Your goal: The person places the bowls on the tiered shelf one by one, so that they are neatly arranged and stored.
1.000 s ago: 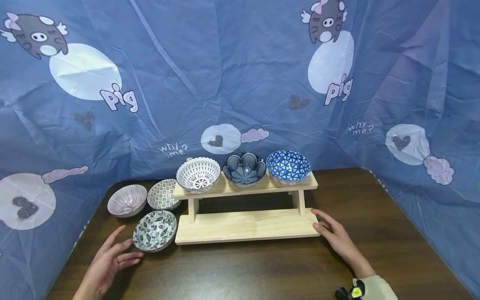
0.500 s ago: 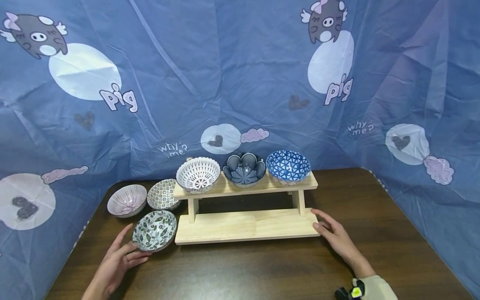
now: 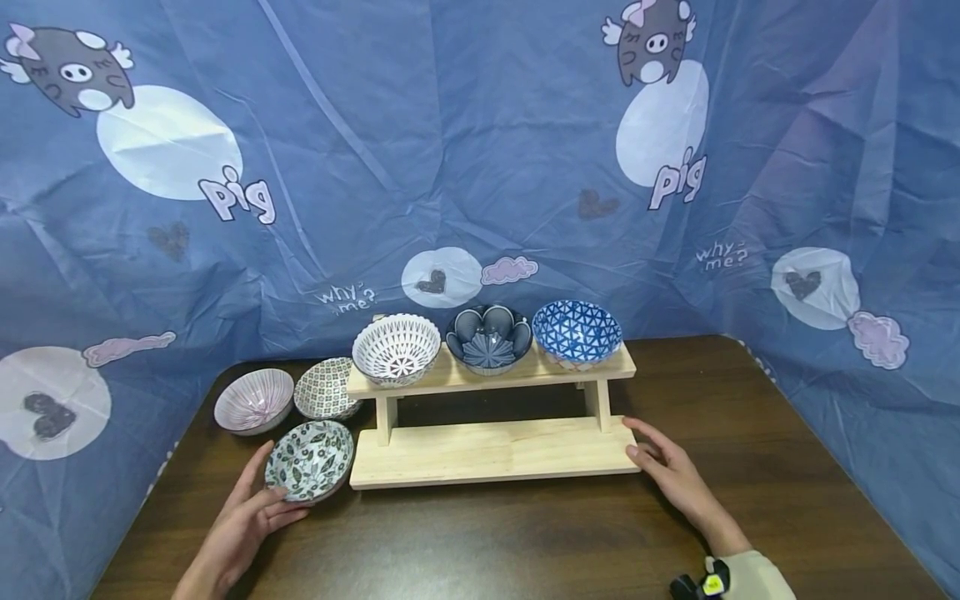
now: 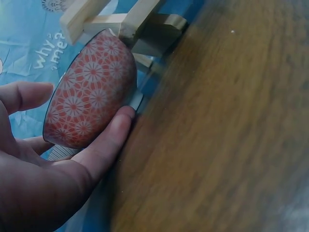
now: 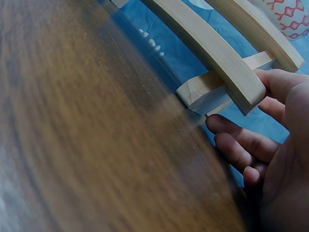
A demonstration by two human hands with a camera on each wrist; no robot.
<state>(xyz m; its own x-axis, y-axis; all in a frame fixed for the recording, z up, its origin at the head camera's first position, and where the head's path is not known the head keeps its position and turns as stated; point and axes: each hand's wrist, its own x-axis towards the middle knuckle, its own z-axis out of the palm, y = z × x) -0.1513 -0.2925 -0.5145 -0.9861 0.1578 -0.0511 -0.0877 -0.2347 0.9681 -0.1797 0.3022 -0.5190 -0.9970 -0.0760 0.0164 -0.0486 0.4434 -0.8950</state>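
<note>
My left hand (image 3: 243,525) holds a small bowl (image 3: 310,461) at its left side, to the left of a two-tier wooden stand (image 3: 495,450). Green leaves pattern the bowl's pale inside. In the left wrist view the same bowl (image 4: 91,94) shows a red outside with white flowers, a finger (image 4: 108,140) lying along its underside by the foot. My right hand (image 3: 675,479) grips the right end of the stand's lower board, and the right wrist view shows fingers (image 5: 241,140) at that board's end (image 5: 246,96).
On the upper board stand a white patterned bowl (image 3: 397,350), a dark petal-shaped bowl (image 3: 489,340) and a blue triangle-patterned bowl (image 3: 577,333). Behind the held bowl are a pinkish striped bowl (image 3: 255,402) and a checked bowl (image 3: 326,389). A blue cloth (image 3: 480,167) hangs behind the table (image 3: 525,542).
My left hand has moved right and closed in on the leaf-patterned bowl, its fingers now over the rim and underneath. The bowl, the stand and my right hand stay where they were.
</note>
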